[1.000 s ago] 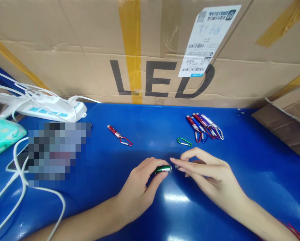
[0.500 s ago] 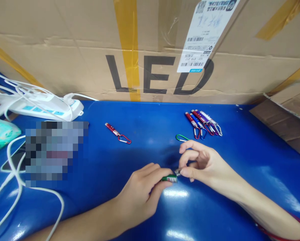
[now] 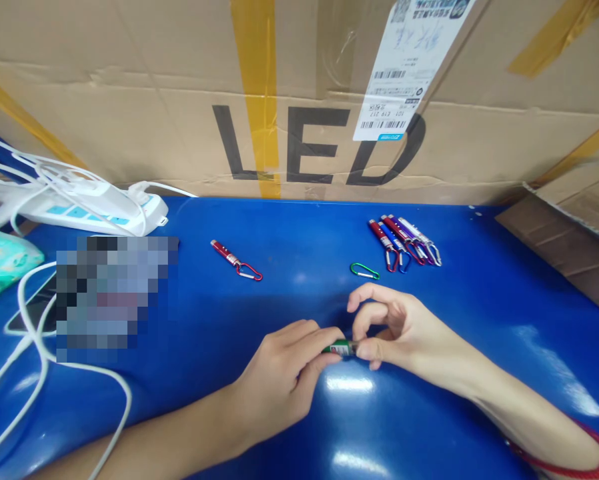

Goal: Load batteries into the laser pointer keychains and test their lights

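My left hand (image 3: pixel 292 373) is closed around a small green keychain flashlight (image 3: pixel 339 347) with a white label, its open end pointing right. Thumb and forefinger of my right hand (image 3: pixel 389 333) pinch a small silvery end cap (image 3: pixel 353 348), which meets the flashlight's right end. Whether the cap is seated cannot be made out. The other fingers of the right hand are curled loosely. Beyond that hand lies a green carabiner clip (image 3: pixel 364 271), detached, on the blue table (image 3: pixel 289 247).
Several keychain flashlights (image 3: pixel 404 241) in red, blue, purple and silver lie at the back right. A red one (image 3: pixel 224 252) lies left of centre. At the left are a power strip (image 3: pixel 99 210), white cables (image 3: pixel 119 383) and a soft green pack (image 3: pixel 7 263). Behind stands a large cardboard box (image 3: pixel 179 87).
The right hand has moved slightly left, bringing the end cap from beside the green flashlight into line with its end. The green carabiner is now fully uncovered.
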`<control>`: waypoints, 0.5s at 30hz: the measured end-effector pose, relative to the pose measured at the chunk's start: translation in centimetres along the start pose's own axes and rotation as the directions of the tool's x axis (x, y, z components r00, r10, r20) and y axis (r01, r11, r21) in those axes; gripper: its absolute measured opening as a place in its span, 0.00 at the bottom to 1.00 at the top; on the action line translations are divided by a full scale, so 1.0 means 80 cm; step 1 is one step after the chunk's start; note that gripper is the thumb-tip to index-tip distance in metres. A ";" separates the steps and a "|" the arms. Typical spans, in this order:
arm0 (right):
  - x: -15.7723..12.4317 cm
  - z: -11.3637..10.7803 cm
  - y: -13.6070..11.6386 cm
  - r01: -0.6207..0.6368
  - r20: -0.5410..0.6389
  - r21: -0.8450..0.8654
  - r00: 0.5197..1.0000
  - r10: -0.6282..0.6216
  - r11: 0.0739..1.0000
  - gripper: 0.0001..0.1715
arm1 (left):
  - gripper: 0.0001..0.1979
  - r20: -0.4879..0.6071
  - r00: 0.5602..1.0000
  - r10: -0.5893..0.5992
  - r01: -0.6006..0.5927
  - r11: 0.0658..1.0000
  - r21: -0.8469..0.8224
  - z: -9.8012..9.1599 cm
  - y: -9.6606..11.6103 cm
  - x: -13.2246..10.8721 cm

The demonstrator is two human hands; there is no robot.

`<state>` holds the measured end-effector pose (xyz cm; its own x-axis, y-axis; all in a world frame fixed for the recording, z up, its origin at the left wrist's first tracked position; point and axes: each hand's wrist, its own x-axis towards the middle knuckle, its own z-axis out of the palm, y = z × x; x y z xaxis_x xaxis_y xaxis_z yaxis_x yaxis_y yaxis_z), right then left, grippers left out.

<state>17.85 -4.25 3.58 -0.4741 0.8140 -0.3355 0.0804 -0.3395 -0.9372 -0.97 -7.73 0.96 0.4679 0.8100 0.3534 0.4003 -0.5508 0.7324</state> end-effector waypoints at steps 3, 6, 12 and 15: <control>0.000 -0.002 0.000 0.012 -0.046 -0.196 0.999 -0.022 0.981 0.11 | 0.11 0.008 0.999 0.039 -0.039 0.999 0.009 0.000 -0.001 0.000; -0.003 -0.002 -0.002 0.121 0.007 -0.413 0.992 -0.130 0.903 0.07 | 0.11 0.006 0.999 0.045 -0.046 0.999 0.023 0.000 -0.001 0.001; -0.010 0.007 0.001 0.183 0.091 -0.470 0.983 -0.158 0.864 0.18 | 0.10 0.005 0.998 0.067 -0.067 0.995 0.070 -0.001 -0.005 0.001; -0.010 0.008 0.003 0.012 0.098 -0.306 0.995 0.019 0.952 0.19 | 0.10 0.010 0.996 0.084 -0.084 0.994 0.066 -0.003 -0.006 0.001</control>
<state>17.66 -5.28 3.71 -0.5564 0.7572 -0.3420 0.3388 -0.1690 -0.9255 -1.29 -7.34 0.79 0.5079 0.7590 0.4073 0.4109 -0.6291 0.6598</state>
